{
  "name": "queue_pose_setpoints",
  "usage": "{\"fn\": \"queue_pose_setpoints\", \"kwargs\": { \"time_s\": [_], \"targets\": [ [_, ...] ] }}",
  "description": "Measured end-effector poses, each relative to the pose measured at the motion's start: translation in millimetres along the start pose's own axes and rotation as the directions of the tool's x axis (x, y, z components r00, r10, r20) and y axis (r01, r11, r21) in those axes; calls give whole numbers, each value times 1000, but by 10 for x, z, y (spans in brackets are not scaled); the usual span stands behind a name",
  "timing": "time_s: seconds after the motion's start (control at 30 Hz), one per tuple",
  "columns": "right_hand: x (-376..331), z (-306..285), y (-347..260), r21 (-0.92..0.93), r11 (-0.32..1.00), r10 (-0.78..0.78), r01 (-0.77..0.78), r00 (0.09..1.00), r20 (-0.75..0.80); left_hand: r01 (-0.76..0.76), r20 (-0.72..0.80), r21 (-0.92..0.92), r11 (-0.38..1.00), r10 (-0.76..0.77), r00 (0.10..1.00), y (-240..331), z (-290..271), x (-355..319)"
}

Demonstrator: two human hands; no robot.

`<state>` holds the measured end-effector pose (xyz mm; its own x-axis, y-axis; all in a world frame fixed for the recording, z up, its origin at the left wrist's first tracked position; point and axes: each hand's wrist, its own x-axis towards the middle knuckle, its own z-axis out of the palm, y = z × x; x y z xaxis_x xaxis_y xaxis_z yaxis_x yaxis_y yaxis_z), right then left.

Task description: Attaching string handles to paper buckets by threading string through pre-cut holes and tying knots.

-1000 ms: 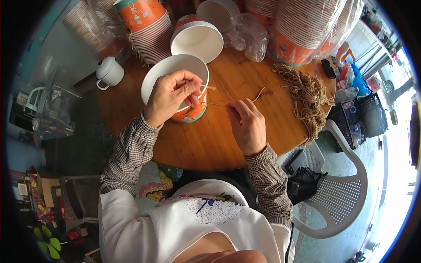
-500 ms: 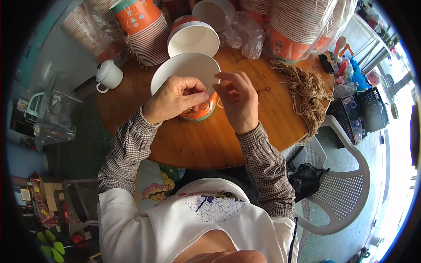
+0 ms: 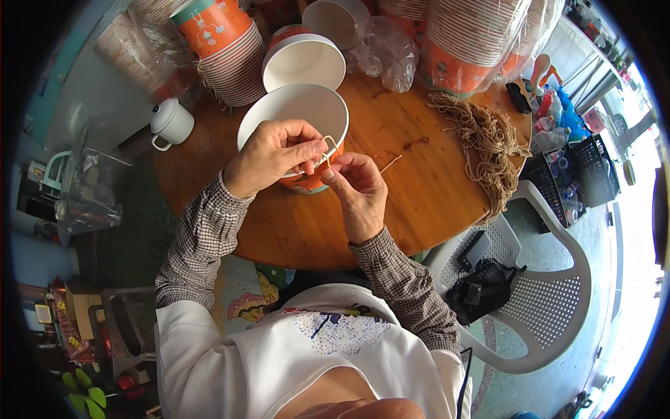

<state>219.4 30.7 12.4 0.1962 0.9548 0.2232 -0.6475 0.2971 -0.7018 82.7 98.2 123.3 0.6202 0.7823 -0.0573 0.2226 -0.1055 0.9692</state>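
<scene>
Well — both hands (image 3: 269, 159) (image 3: 361, 199) pinch looped string (image 3: 329, 144) — nr orange tub (image 3: 296, 105).

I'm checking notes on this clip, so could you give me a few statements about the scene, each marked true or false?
1. The left hand and the right hand both hold a cord. True.
2. The mug is right of the cord pile. False: it is left of it.
3. The front tub is blue inside. False: it is white inside.
4. A black bag is on the chair. True.
5. The cord pile lies inside the front tub. False: it lies on the table.
</scene>
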Motion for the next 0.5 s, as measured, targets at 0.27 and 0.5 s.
{"fn": "queue_pose_setpoints", "kwargs": {
  "time_s": [0.27,0.5],
  "targets": [
    [37,19,-80,-58,996,-63,60,997,-54,-2,3,16,1000,2,1000,-1,-1,-12],
    [163,-119,-295,-591,744,-337,313,939,72,-65,3,93,994,65,998,10,-52,-58]
  ]
}}
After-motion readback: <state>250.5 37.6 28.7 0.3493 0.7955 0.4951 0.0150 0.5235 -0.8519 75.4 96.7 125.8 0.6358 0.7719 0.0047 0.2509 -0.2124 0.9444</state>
